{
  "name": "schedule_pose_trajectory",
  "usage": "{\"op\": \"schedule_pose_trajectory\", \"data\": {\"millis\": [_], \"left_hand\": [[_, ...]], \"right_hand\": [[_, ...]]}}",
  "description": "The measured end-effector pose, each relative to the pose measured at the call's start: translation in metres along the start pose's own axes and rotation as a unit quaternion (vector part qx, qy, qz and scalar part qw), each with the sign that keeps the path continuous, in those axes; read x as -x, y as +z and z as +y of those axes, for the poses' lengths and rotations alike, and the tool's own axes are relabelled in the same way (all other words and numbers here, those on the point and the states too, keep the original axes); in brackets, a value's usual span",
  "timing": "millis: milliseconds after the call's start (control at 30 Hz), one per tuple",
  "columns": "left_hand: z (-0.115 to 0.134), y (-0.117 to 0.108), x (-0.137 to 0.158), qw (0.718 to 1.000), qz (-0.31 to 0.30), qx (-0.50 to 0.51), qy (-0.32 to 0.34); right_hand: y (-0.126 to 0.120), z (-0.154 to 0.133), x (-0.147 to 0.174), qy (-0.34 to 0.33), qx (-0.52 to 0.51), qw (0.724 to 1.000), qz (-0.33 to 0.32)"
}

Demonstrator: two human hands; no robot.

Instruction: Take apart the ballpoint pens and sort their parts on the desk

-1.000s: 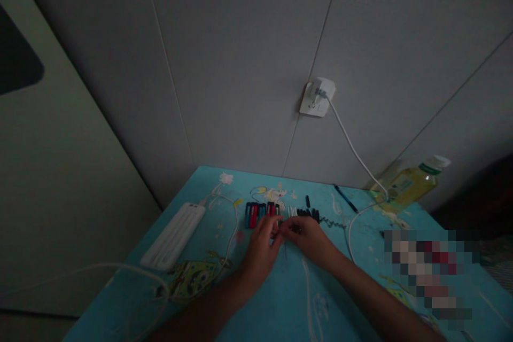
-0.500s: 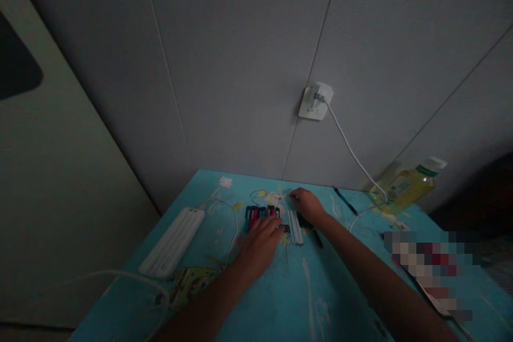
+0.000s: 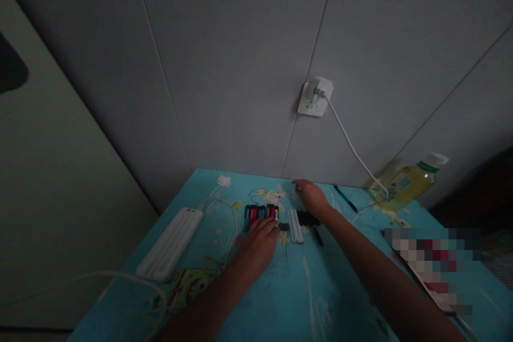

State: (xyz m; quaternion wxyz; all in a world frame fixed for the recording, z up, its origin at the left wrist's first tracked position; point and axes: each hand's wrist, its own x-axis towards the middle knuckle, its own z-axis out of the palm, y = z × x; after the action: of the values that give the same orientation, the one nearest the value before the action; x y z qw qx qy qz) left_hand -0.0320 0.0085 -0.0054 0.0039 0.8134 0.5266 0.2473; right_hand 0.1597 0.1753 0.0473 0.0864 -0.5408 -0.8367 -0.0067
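My left hand (image 3: 259, 243) lies palm down, its fingers stretched over the near ends of a row of short red, blue and black pieces (image 3: 253, 212). They look like pen parts, but their kind is not clear. Beside the row are several thin white sticks (image 3: 295, 227), side by side, with a small dark piece (image 3: 284, 227) to their left. My right hand (image 3: 311, 197) is just beyond some black pieces (image 3: 306, 218), fingers loosely extended to the left; nothing shows in them. A black pen-like piece (image 3: 318, 236) lies nearer me.
On the blue tabletop (image 3: 280, 299), a white power strip (image 3: 170, 243) with a cable is at left. A dark blue pen (image 3: 345, 199) and a bottle of yellow liquid (image 3: 411, 184) are at right. A white cord (image 3: 348, 141) runs from the wall socket (image 3: 315, 99).
My right hand has moved slightly away from me, uncovering more of the black pieces, and its fingers look straighter. My left hand stays on the coloured pieces. The view has shifted a little.
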Motion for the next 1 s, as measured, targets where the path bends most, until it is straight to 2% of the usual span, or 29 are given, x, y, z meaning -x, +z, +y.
{"op": "schedule_pose_trajectory", "data": {"millis": [133,267,400,600,767,900,933,967,1000], "left_hand": [[0.004,-0.007,0.000,1.000,0.013,-0.004,-0.005],[0.005,-0.007,0.000,0.999,0.034,0.000,-0.009],[0.003,-0.001,0.001,0.999,0.045,-0.006,-0.010],[0.005,-0.007,0.001,0.999,0.050,-0.004,0.012],[0.011,-0.014,0.001,0.997,0.063,0.026,0.046],[0.016,-0.017,0.003,0.992,0.081,0.034,0.091],[0.019,-0.018,0.004,0.990,0.086,0.030,0.105],[0.021,-0.020,0.005,0.988,0.091,0.023,0.119],[0.023,-0.021,0.007,0.986,0.097,0.013,0.134]], "right_hand": [[-0.013,0.044,0.012,0.115,0.063,0.991,0.005],[-0.017,0.081,0.028,0.217,0.113,0.969,-0.035],[-0.014,0.096,0.037,0.261,0.135,0.954,-0.063],[-0.019,0.098,0.040,0.287,0.138,0.947,-0.054],[-0.040,0.080,0.045,0.258,0.111,0.960,-0.007],[-0.048,0.034,0.078,0.180,0.063,0.981,0.020],[-0.047,0.018,0.092,0.137,0.034,0.990,0.024],[-0.046,0.002,0.107,0.053,-0.053,0.996,0.039],[-0.045,-0.013,0.121,-0.031,-0.147,0.988,0.035]]}}
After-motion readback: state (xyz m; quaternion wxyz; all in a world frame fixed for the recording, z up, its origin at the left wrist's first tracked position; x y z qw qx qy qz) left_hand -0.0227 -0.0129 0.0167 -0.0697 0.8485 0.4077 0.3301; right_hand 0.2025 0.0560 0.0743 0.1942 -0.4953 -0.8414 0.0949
